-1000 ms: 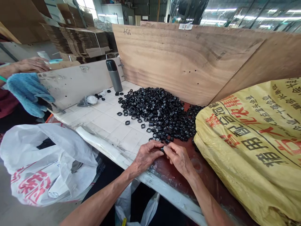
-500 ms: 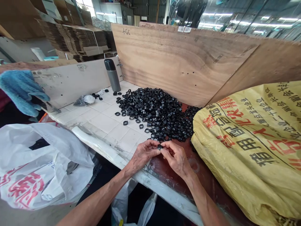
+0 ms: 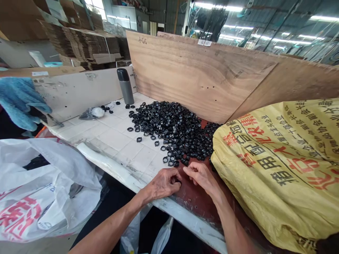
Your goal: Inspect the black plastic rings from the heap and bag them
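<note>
On the tiled workbench (image 3: 116,141), left fingers (image 3: 169,174) half-hide a black ring (image 3: 176,181).

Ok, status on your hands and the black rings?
Left hand curled over a small black plastic ring. Right hand beside it, nothing visible in it. Loose heap of black plastic rings just ahead. Yellow woven sack to the right, not blocking.

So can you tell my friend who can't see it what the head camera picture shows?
The left hand holds a small black ring, with the right hand close beside it. A big heap of black rings lies on white tiles, beside a yellow printed sack.
</note>
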A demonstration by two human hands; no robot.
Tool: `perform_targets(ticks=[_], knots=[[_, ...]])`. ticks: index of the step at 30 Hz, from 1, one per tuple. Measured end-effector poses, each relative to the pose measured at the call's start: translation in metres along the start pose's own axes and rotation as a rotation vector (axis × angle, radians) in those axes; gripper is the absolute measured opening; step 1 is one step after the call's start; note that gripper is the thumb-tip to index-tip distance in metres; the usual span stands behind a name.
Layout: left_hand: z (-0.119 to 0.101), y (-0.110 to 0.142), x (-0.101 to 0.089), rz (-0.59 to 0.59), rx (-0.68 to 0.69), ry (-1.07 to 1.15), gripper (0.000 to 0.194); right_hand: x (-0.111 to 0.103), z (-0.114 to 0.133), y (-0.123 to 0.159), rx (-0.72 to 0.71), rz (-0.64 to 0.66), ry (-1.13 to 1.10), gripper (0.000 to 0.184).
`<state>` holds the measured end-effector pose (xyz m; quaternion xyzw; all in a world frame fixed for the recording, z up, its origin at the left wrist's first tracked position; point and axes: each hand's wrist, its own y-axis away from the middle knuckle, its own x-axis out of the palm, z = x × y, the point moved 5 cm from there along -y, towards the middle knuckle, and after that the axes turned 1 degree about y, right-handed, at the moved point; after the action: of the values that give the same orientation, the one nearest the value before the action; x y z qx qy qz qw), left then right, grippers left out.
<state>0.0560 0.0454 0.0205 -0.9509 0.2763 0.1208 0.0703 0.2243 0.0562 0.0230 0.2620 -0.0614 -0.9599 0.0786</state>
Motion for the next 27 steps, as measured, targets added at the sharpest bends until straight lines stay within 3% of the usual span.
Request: perform_targets(ticks=[3,5,7,8,11,17,23,27], knots=[[0.002,-0.004,-0.003,-0.192,0.031,-0.23,0.022,-0.006,-0.003,-0.006,-0.219,-0.279,0.22,0.01],[0.009,-0.006,-0.01,-0.355,-0.038,-0.292,0.026,0.0,-0.006,-0.008,-0.298,-0.334,0.3,0.016],[0.016,-0.009,-0.013,-0.435,-0.075,-0.312,0.012,0.008,-0.007,-0.009,-0.353,-0.343,0.359,0.024],[0.018,-0.011,-0.014,-0.433,-0.066,-0.329,0.008,0.01,-0.008,-0.009,-0.373,-0.349,0.38,0.025],[0.021,-0.018,-0.011,-0.362,-0.009,-0.448,0.026,0.012,-0.008,-0.009,-0.387,-0.369,0.409,0.02],[0.019,-0.021,-0.002,-0.264,-0.017,-0.651,0.035,0.01,-0.01,-0.009,-0.335,-0.361,0.468,0.022],[0.015,-0.02,0.001,-0.23,-0.042,-0.703,0.026,0.003,-0.009,-0.006,-0.342,-0.364,0.497,0.021],[0.013,-0.018,0.001,-0.241,0.006,-0.723,0.02,0.003,-0.008,-0.006,-0.318,-0.305,0.369,0.012]])
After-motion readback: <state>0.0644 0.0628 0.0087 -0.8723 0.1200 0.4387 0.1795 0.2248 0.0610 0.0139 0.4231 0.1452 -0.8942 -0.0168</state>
